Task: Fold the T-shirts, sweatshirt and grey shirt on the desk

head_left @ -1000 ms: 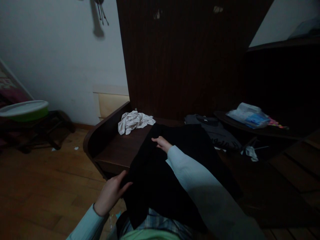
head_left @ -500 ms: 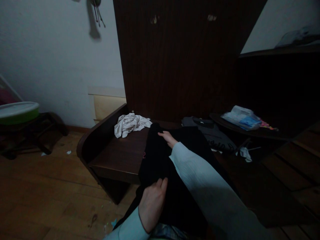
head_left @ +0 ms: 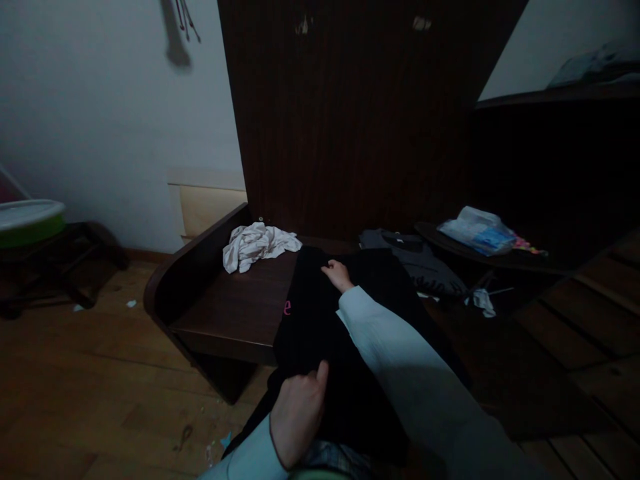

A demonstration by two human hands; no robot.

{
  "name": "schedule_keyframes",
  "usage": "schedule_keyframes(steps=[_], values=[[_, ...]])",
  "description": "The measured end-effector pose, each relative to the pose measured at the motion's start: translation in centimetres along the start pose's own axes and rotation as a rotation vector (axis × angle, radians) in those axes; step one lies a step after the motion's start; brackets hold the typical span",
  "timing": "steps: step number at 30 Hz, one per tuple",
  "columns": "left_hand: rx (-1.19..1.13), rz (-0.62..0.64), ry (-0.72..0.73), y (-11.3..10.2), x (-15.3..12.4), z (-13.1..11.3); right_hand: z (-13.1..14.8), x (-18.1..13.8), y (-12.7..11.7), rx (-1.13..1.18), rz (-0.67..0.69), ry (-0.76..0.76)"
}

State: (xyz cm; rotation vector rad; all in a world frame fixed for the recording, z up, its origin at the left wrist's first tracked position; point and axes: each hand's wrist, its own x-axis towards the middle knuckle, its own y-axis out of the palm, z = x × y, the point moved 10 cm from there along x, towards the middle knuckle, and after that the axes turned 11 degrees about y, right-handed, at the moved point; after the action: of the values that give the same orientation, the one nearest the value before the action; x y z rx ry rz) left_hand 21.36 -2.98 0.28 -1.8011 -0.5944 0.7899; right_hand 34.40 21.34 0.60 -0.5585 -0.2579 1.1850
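A black garment (head_left: 367, 320) with a pink letter at its left edge is spread over the dark wooden bench (head_left: 230, 303) and hangs down its front toward me. Its exact kind is not clear. My right hand (head_left: 339, 275) pinches the cloth near the far end, fingers bent together. Closer to me, my left hand (head_left: 299, 410) has its fingers curled on the near left part of the garment, one digit pointing forward. Left of the garment lies a crumpled white cloth (head_left: 257, 245). A grey shirt (head_left: 420, 260) with dark lettering lies to its right.
A plastic packet (head_left: 477, 230) rests on a dark ledge at right, with a crumpled white scrap (head_left: 483, 302) below it. The bench's curved armrest (head_left: 167, 283) rises at left. Farther left, a green basin (head_left: 33, 227) stands on a low stool (head_left: 80, 250).
The pink letter on the garment shows more fully. My right hand's fingers have drawn in from stretched out to a pinch. My left hand has shifted slightly left, and the view has moved a little.
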Motion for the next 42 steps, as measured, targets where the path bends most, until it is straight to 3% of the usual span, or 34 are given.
schedule_keyframes(steps=[7, 11, 14, 18, 21, 24, 28, 31, 34, 38, 42], values=[[0.061, 0.106, 0.003, 0.4, -0.8, 0.0, 0.3, 0.0, 0.7, -0.206, 0.029, -0.024], [0.035, 0.060, 0.191, -1.2, -1.0, -1.2, 1.7, 0.2, -0.5, -0.256, 0.098, -0.012], [0.026, -0.046, 0.336, -4.1, -0.6, -1.8, 3.9, 0.1, -3.8, -0.339, 0.099, -0.102], [0.114, -0.146, 0.381, -7.6, 1.1, -1.4, 6.1, -0.1, -11.3, -0.469, 0.002, -0.264], [0.184, -0.148, 0.419, -8.6, 3.1, -2.2, 4.9, 0.2, -17.0, -0.594, -0.113, -0.204], [0.159, -0.115, 0.566, -8.4, 5.5, -4.5, 1.7, 0.3, -19.3, -0.692, -0.045, -0.060], [-0.011, -0.025, 0.712, -7.5, 10.4, -6.3, -1.3, -0.5, -18.3, -0.685, 0.117, 0.022], [-0.207, -0.026, 0.702, -7.8, 15.0, -5.6, -1.1, -0.8, -18.3, -0.750, 0.030, 0.025], [-0.527, 0.037, 0.592, -7.2, 18.8, -3.6, 0.5, -1.5, -17.6, -0.801, -0.048, 0.000], [-1.169, 0.029, 0.401, -6.7, 21.1, -0.5, 3.9, -3.4, -14.1, -0.837, -0.107, -0.152], [-1.660, 0.007, 0.319, -6.1, 21.5, 1.8, 5.0, -4.4, -9.1, -0.782, -0.078, -0.215]])
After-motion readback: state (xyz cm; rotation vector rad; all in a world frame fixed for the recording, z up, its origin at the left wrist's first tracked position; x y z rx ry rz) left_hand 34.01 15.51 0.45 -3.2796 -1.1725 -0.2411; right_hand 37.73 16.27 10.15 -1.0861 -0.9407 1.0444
